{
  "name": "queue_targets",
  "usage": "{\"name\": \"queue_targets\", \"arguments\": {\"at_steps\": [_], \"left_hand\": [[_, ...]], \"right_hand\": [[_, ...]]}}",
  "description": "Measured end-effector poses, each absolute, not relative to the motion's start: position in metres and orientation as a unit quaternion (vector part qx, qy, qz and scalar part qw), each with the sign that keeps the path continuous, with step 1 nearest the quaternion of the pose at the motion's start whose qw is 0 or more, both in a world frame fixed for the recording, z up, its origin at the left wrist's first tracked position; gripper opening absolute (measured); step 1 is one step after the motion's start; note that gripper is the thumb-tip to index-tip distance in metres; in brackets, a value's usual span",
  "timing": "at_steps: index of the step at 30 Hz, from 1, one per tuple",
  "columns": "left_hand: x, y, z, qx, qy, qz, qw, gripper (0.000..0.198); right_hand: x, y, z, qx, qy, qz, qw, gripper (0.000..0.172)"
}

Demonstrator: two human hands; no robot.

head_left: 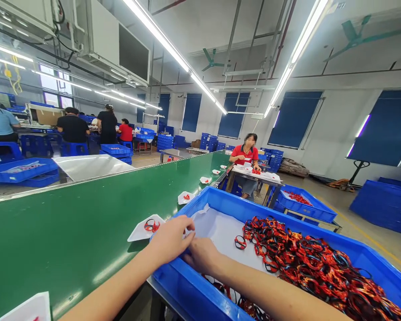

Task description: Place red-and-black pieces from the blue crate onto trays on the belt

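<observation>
Two hands narrow, grip unclear: left hand touching right hand; red-black bands beside, in blue crate.

Factory assembly workshop: a green conveyor belt, stacked blue plastic crates, and seated workers at desks beneath fluorescent ceiling lights.

Left hand and right hand meet over a blue crate of red bands.

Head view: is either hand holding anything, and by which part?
It cannot be told: the left hand and right hand meet over the blue crate, and their fingers hide anything that might lie between them.
</observation>
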State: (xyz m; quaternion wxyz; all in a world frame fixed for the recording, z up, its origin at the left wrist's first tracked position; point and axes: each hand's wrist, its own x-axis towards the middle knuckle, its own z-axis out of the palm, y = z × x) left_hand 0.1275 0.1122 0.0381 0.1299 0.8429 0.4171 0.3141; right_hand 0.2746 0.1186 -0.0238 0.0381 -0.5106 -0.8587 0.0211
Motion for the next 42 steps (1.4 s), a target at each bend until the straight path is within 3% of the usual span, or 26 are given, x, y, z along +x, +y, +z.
{"name": "queue_targets", "arguments": {"at_steps": [3, 8, 11, 13, 15, 18, 26, 34, 42], "left_hand": [[0.128, 0.112, 0.032, 0.854, 0.426, 0.271, 0.121, 0.018], [0.124, 0.115, 0.031, 0.834, 0.438, 0.300, 0.151, 0.020], [0.123, 0.115, 0.032, 0.828, 0.411, 0.335, 0.180, 0.042], [0.122, 0.116, 0.032, 0.835, 0.382, 0.350, 0.186, 0.055], [0.122, 0.117, 0.034, 0.839, 0.363, 0.357, 0.192, 0.058], [0.122, 0.117, 0.036, 0.825, 0.361, 0.367, 0.233, 0.050], [0.123, 0.118, 0.034, 0.771, 0.359, 0.415, 0.322, 0.045], [0.122, 0.118, 0.035, 0.777, 0.359, 0.415, 0.308, 0.033], [0.121, 0.114, 0.038, 0.776, 0.387, 0.404, 0.292, 0.034]], "right_hand": [[0.276, 0.121, -0.027, -0.525, -0.850, 0.026, 0.037, 0.030], [0.295, 0.131, -0.008, -0.502, -0.861, 0.079, 0.040, 0.018], [0.309, 0.135, 0.020, -0.459, -0.846, 0.261, 0.070, 0.017], [0.315, 0.136, 0.037, -0.429, -0.783, 0.425, 0.146, 0.019], [0.317, 0.135, 0.047, -0.394, -0.715, 0.536, 0.214, 0.022], [0.315, 0.134, 0.049, -0.360, -0.651, 0.622, 0.243, 0.028], [0.310, 0.134, 0.045, -0.332, -0.601, 0.676, 0.268, 0.029], [0.310, 0.134, 0.046, -0.326, -0.580, 0.699, 0.262, 0.023], [0.312, 0.138, 0.036, -0.316, -0.526, 0.754, 0.235, 0.029]]}}
